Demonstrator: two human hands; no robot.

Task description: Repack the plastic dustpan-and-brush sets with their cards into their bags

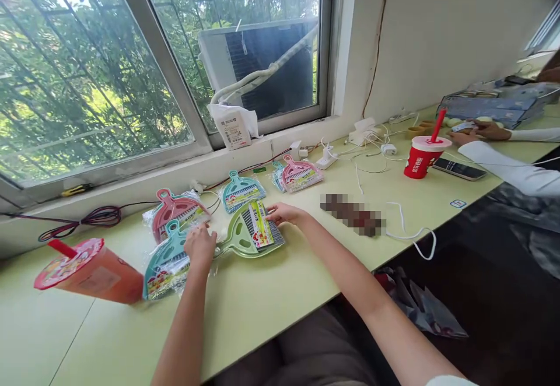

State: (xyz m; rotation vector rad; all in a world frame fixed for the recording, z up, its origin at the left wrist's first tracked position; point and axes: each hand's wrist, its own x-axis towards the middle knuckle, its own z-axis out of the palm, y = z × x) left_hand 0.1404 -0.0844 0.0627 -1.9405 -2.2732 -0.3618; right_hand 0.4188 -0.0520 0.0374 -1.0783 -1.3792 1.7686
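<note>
A green dustpan (242, 237) lies on the table in front of me, a grey-bristled brush with a bright label card (261, 225) set inside it. My right hand (284, 214) is closed on the far right edge of this dustpan and brush set. At the handle end, my left hand (200, 246) has its fingers curled in; what they pinch is hidden. Beside the left hand lies a teal dustpan set (164, 263) in clear plastic. Behind it is a pink dustpan set (175, 214), also wrapped.
More wrapped sets, one blue (240, 190) and one pink (300, 175), lie near the sill. A large drink cup (100, 272) stands left; a red cup (422, 158) and a phone (459, 168) are right. White cables (411, 234) cross the table. Another person's hands (476, 132) work at far right.
</note>
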